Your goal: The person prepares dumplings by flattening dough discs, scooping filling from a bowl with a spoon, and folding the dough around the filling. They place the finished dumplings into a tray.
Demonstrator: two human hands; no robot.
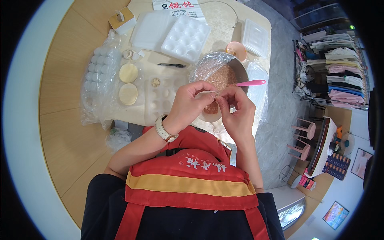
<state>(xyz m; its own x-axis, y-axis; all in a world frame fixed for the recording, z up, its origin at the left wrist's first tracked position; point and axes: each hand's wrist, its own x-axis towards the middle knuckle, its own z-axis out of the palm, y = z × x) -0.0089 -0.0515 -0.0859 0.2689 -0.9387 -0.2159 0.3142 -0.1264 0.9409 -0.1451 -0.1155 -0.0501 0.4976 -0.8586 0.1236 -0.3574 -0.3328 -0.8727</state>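
Observation:
Over the near side of a metal bowl (243, 68) of minced filling (223, 76), my left hand (193, 103) and my right hand (237, 109) meet at the fingertips. Between them they pinch the edge of a pale round dough wrapper (205, 95), partly hidden by the fingers. Clear plastic film (211, 61) covers part of the bowl. A spatula or spoon with a pink handle (252, 83) leans over the bowl's right rim. Left of my hands lies a compartment tray (147, 102) with one pleated dumpling (155, 82). Two stacks of round wrappers (128, 94) are farther left.
A white tray with round hollows (186, 39), a black pen (171, 65) and a tape roll (128, 54) lie behind. Bagged white trays (97, 70) stand at the left. A pink bowl (237, 51) and a lidded plastic box (255, 38) are at the back right of the table (222, 18).

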